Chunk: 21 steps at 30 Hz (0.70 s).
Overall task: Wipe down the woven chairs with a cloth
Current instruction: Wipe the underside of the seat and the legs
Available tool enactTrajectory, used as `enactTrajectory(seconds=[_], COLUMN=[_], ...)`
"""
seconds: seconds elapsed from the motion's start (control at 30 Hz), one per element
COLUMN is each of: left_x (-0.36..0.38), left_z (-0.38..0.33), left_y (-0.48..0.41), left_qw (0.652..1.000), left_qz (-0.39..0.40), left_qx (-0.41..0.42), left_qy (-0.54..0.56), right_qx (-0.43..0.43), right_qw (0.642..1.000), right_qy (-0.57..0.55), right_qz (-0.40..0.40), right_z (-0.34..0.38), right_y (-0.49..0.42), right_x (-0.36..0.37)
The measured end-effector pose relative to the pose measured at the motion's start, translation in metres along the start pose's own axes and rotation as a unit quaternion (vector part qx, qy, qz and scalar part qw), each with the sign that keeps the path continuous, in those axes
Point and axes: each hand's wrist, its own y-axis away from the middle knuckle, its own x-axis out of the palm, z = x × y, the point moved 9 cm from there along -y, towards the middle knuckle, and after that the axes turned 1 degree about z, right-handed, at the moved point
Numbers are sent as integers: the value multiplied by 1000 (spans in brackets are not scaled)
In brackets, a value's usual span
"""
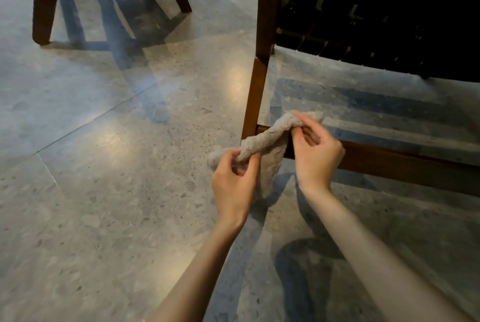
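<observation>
Second chair (pixel 44 9): wooden legs, 10 o'clock of the view, well apart from the work.

Left hand (pixel 233 178): thumb and fingers pinch the cloth's lower end.

Cloth (pixel 267 147): pale, nubby, drawn into a loose band between both hands, with a fold hanging at 6 o'clock. It sits before the near chair's leg (pixel 259 87); contact cannot be told.

Right hand (pixel 314 147): pinches the upper end, at 1 o'clock of the cloth.

Low rail (pixel 402 163): runs toward 4 o'clock.

Woven seat (pixel 376 9): dark straps, 1 o'clock.

Step, as judged: refolding. Fold a flat pad with the tail gathered, then stroke along the rail.
</observation>
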Motion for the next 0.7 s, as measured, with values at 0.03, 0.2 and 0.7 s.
enactTrajectory(seconds=[0.03, 0.2, 0.7], left_x=[8, 40, 32], left_z=[-7, 1, -32], left_y=[-1, -17, -54], left_qw=[1000, 996, 926], left_qz=[11, 59, 84], left_qx=[-2, -59, 231], left_qy=[-2, 21, -287], right_qx=[-26, -63, -230], right_qw=[1000, 925, 732], right_qy=[2, 198, 530], right_qz=[12, 319, 360], right_z=[13, 18, -36], right_y=[-15, -51, -24], right_x=[-2, 46, 106])
